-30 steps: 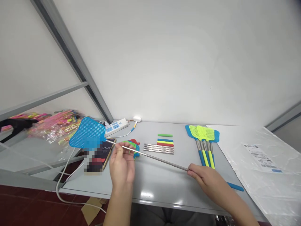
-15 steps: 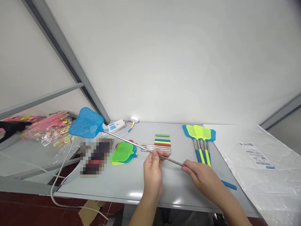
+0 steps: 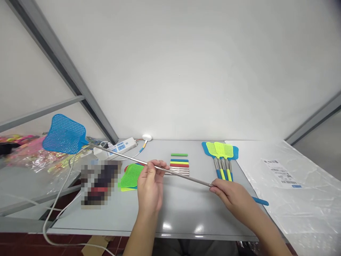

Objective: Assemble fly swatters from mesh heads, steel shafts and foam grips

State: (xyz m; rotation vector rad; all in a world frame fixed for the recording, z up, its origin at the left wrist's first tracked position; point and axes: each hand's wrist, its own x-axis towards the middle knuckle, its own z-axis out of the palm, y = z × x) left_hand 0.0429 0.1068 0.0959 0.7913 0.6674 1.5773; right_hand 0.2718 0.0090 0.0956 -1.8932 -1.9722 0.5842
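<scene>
A blue fly swatter (image 3: 65, 134) with a perforated head stretches across the view, its metal rod sloping down to the right. My left hand (image 3: 151, 185) is closed around the middle of the rod, palm partly turned up. Over at the rod's lower end, my right hand (image 3: 233, 197) grips the swatter, and a blue handle end (image 3: 260, 201) sticks out behind it in line with the rod. Beneath the rod lie several loose metal rods (image 3: 182, 171) and coloured grip tubes (image 3: 179, 160). Green, yellow, blue and red swatter heads (image 3: 130, 176) are stacked beside my left hand, partly covered by it.
Several swatters with blue and yellow handles (image 3: 221, 151) lie fanned out at the back right. White plastic packaging (image 3: 282, 192) covers the table's right end. A power strip (image 3: 122, 145) with cables sits at the back left, near a pixelated object (image 3: 101, 183) and bagged goods (image 3: 26, 156).
The swatter head and my left hand have moved left, away from my right hand. A longer stretch of rod now shows between my hands. The camera view has shifted slightly.
</scene>
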